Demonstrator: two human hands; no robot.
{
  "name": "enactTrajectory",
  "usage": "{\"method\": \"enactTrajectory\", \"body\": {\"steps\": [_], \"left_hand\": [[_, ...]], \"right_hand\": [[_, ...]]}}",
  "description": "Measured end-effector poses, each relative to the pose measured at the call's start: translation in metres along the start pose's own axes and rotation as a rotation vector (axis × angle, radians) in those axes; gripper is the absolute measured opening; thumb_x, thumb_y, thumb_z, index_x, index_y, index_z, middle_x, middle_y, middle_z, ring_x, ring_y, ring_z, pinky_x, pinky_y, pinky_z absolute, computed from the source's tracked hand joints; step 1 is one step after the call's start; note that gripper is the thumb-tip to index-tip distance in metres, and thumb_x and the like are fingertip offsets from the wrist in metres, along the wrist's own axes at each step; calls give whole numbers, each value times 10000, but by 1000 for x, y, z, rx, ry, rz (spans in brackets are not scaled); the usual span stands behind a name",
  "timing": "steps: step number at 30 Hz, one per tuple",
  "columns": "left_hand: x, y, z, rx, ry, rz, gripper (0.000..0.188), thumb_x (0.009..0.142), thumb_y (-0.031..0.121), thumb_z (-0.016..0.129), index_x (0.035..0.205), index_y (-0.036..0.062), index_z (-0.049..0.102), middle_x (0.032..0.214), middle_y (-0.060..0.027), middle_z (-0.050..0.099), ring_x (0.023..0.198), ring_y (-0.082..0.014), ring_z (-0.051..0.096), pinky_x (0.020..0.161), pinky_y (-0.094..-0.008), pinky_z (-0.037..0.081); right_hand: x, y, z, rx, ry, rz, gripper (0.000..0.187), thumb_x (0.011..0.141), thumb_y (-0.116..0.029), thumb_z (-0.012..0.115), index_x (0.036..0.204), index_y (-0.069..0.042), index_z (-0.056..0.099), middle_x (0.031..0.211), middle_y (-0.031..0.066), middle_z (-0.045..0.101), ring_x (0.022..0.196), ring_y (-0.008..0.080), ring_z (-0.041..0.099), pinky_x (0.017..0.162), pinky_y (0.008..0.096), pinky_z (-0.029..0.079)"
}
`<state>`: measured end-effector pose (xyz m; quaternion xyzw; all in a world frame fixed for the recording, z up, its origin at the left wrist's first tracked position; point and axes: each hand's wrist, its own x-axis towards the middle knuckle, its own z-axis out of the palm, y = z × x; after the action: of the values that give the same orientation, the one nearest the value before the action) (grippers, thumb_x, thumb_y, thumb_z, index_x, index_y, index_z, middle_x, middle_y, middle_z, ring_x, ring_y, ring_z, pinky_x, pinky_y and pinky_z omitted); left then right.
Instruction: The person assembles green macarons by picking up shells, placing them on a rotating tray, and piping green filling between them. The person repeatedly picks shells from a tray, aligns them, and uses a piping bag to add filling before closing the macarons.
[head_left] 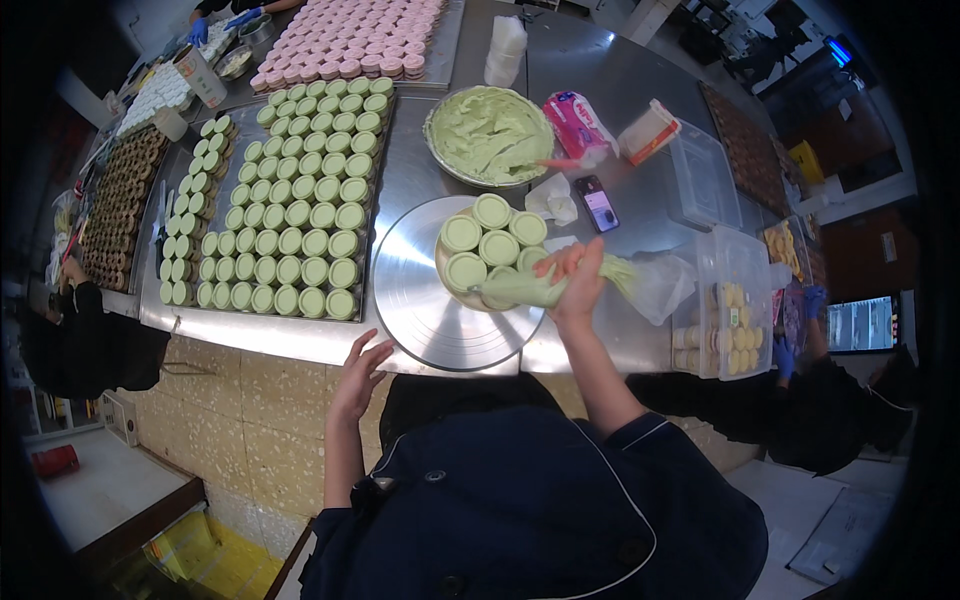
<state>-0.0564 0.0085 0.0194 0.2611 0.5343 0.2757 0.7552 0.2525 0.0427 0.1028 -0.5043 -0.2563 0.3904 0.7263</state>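
Observation:
My right hand [575, 281] is wrapped round a clear piping bag [527, 290] filled with pale green cream. The bag lies tilted, its narrow end pointing left over a cluster of small round green-topped cakes [498, 247]. Several of these cakes stand close together on a round board on a silver turntable [405, 300]; the bag and hand hide part of the group. Just off the turntable's near-left edge, my left hand [358, 378] holds nothing, its fingers apart. Beyond the cakes stands a metal bowl of green cream [488, 135] with a pinkish-handled utensil in it.
A tray of green-topped cakes [290, 215] lies left, a pink-topped batch [350, 40] behind it. To the right are a phone [597, 205], crumpled paper [552, 200], a pink packet [577, 125] and a clear plastic box [725, 310]. Other people work at both sides.

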Motion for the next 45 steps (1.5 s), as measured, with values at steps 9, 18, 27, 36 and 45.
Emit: {"method": "enactTrajectory", "body": {"steps": [9, 18, 27, 36, 45], "left_hand": [[5, -3, -2, -125, 73, 120, 434, 894, 266, 472, 1292, 150, 341, 1245, -67, 502, 1191, -210, 403, 965, -419, 291], [4, -6, 0, -110, 86, 119, 419, 889, 259, 485, 1274, 145, 365, 1226, -66, 513, 1164, -203, 427, 953, -400, 311], [5, -11, 0, -100, 99, 116, 389, 889, 256, 486, 1247, 141, 391, 1196, -60, 527, 1134, -193, 450, 941, -385, 330], [12, -16, 19, 299, -16, 183, 406, 900, 138, 472, 1268, 108, 306, 863, -88, 612, 636, -122, 569, 541, -228, 453], [32, -6, 36, 325, -47, 153, 490, 936, 93, 341, 1353, 157, 92, 727, -161, 602, 503, -174, 600, 427, -256, 507]], "right_hand": [[0, -5, 1, -28, 16, -10, 495, 954, -405, 237, 559, -112, 286, 486, 42, 306, 469, 211, 437, 611, 383, 449], [1, -7, 0, -63, 30, -42, 502, 951, -422, 234, 557, -115, 288, 488, 42, 316, 473, 207, 449, 612, 377, 452], [4, -8, -1, -41, 69, -67, 535, 960, -412, 203, 528, -111, 297, 449, 45, 350, 423, 178, 457, 540, 334, 463], [10, -33, -6, 106, 216, -161, 481, 944, -384, 272, 552, -107, 306, 467, 54, 337, 443, 231, 463, 597, 388, 461], [32, -40, -170, 525, 635, 140, 340, 910, -334, 283, 840, -53, 460, 873, 133, 495, 914, 302, 514, 881, 517, 403]]}}
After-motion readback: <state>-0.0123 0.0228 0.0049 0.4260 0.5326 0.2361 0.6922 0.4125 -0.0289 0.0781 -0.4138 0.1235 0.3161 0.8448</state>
